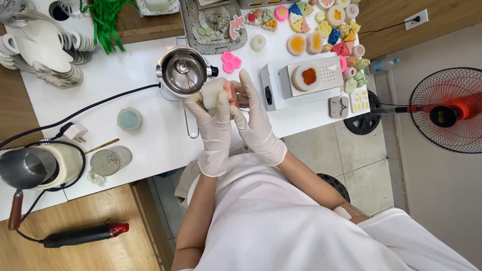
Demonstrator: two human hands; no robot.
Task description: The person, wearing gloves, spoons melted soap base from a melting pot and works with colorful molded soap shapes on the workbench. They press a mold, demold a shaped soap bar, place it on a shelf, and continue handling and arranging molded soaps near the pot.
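A: What do the gloved hands hold?

B: The left hand and right hand are both clamped on a whitish soft mould with a pink piece inside, above the table edge.

A: How does it handle?

B: Probably light, flexible, slippery; hold its sides. The steel pot stands at 11 o'clock.

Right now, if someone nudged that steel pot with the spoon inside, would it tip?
Probably not: the steel pot looks wide and squat on the white table. Its long handle might make it swivel. The spoon would likely rattle.
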